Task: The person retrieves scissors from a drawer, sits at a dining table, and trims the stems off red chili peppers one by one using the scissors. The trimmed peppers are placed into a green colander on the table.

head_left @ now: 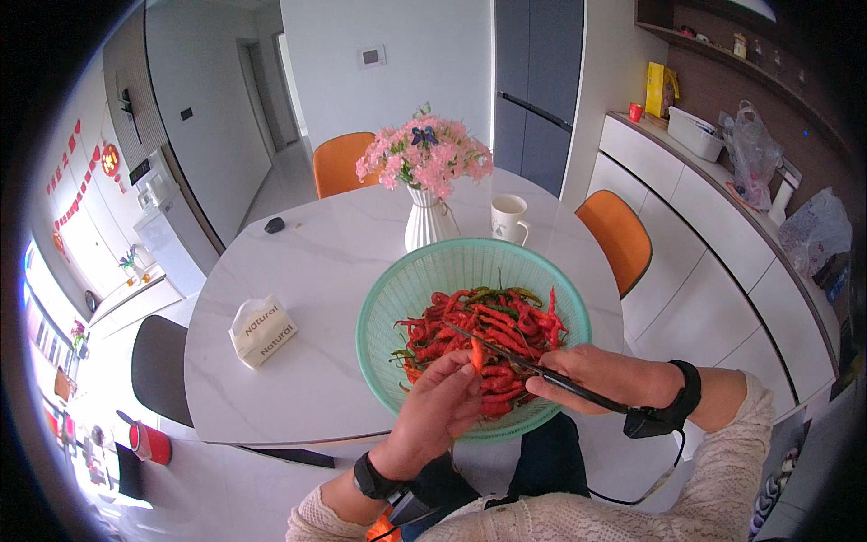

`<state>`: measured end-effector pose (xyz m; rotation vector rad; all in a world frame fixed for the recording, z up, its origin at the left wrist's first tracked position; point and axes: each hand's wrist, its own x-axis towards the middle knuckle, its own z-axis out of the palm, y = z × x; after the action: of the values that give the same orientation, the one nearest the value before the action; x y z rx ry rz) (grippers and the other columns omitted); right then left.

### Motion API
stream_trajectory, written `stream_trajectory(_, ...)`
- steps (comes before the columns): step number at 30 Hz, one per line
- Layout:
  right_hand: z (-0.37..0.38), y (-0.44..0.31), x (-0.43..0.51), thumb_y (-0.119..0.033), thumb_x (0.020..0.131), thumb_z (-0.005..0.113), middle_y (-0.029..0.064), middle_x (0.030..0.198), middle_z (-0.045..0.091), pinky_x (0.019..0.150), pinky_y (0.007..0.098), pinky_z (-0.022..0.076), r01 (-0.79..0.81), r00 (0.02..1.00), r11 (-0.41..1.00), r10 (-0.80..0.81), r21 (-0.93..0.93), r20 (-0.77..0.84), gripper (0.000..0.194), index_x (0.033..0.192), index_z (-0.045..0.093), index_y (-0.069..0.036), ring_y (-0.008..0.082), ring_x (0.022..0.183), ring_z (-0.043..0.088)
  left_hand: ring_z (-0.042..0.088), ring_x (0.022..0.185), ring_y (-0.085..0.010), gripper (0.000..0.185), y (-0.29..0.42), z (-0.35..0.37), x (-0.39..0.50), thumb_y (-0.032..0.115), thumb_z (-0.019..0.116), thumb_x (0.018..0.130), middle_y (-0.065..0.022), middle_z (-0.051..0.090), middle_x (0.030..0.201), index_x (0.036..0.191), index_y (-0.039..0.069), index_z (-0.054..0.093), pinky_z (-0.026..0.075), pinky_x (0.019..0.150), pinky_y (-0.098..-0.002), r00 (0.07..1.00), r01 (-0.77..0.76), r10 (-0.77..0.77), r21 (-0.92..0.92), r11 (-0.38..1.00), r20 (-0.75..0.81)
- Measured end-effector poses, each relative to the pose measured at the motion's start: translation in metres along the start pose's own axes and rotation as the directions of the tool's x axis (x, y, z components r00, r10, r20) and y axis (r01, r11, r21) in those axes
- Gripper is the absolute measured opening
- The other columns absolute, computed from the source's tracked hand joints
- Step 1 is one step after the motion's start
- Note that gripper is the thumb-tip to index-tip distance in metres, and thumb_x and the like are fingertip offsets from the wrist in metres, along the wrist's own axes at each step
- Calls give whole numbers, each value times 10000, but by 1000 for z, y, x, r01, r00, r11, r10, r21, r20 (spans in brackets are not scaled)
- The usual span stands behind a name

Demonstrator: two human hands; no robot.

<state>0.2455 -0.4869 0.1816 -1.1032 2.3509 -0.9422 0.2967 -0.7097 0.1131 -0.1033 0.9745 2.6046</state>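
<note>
In front of me a green plastic colander basket [371,325] holds a heap of red chili peppers [501,325], with a few green ones among them. My left hand [440,396] pinches an orange-red chili pepper [477,355] upright between thumb and fingertips, above the heap. My right hand [589,376] grips a black-handled cutting tool [576,389]; whether it is a knife or scissors I cannot tell. Its thin dark blade points left across the basket and passes right by the held pepper. The handle's rear end reaches back towards my right wrist.
On the marble-patterned table [325,271] stand a white vase [428,220] of pink flowers and a white mug [509,218], both just behind the basket. A tissue pack [263,332] lies at left, a small dark object [274,225] farther back. Orange chairs [613,237] stand around.
</note>
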Motion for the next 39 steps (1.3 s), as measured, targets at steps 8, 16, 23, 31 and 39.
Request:
stream_trajectory(8,-7,-7,2,-425,949,502,141,577,533,539,359,446,-117,991,990,121,-73,51,504,801,557,53,276,513,546,327,529,-49,118,1,-3,2,137,471,969,-7,469,807,1068,100,522,233,388,-164,999,-29,29,-10,1000,29)
stream_trajectory(16,-10,-15,-9,-578,823,596,275,956,580,733,418,516,-118,993,905,110,-407,-44,693,1016,434,67,395,895,620,324,521,-45,89,2,2,-1,168,488,974,37,414,685,1018,105,534,231,401,-170,996,-91,92,70,993,-13)
stream_trajectory(23,-11,-13,-8,-589,801,614,275,973,580,750,424,514,-110,994,891,99,-440,-50,716,1011,439,73,400,925,613,323,487,-44,97,1,8,-3,158,494,972,55,359,599,1008,96,559,230,386,-177,987,-140,147,120,983,-57)
stream_trajectory(31,-7,-11,-2,-586,793,630,259,919,596,694,425,520,-152,988,899,150,-412,-36,698,981,444,59,390,843,633,322,475,-44,108,0,15,-3,153,490,971,56,353,589,1023,89,560,226,382,-184,985,-122,138,149,981,-105)
stream_trajectory(39,-1,-5,-1,-571,828,597,182,661,598,574,428,514,-131,991,883,105,-450,-82,612,913,459,20,364,622,636,292,435,-22,79,0,14,0,174,476,981,86,360,573,969,108,519,221,382,-193,994,-50,63,143,988,-88)
